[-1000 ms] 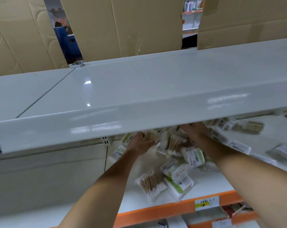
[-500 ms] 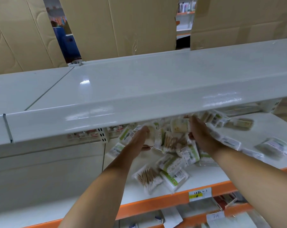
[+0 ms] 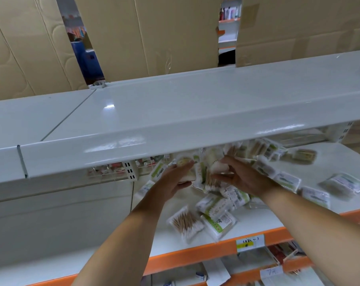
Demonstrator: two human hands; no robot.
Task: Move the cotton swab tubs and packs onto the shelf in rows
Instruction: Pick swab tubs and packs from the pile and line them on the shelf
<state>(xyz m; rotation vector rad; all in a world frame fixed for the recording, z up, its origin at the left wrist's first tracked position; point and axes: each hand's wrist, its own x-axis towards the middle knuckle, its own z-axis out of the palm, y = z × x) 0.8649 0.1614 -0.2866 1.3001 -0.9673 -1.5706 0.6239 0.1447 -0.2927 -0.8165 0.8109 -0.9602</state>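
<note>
A loose heap of cotton swab packs (image 3: 216, 205) lies on the white middle shelf (image 3: 257, 221), partly hidden under the upper shelf. My left hand (image 3: 172, 182) grips a round cotton swab tub (image 3: 185, 164) with a pale lid, held just above the heap's left side. My right hand (image 3: 245, 178) holds a white cotton swab pack (image 3: 218, 167) between thumb and fingers, close beside the tub. Two more packs (image 3: 185, 221) lie near the shelf's front edge. The picture is blurred, so the labels are unreadable.
A wide white upper shelf (image 3: 195, 112) overhangs the heap. Several packs (image 3: 340, 182) are scattered to the right on the middle shelf. An orange front strip (image 3: 195, 255) carries a price label (image 3: 250, 242). Cardboard sheets (image 3: 154, 34) stand behind.
Both hands have drawn back from deep under the upper shelf toward me, coming out with a tub in the left and a pack in the right.
</note>
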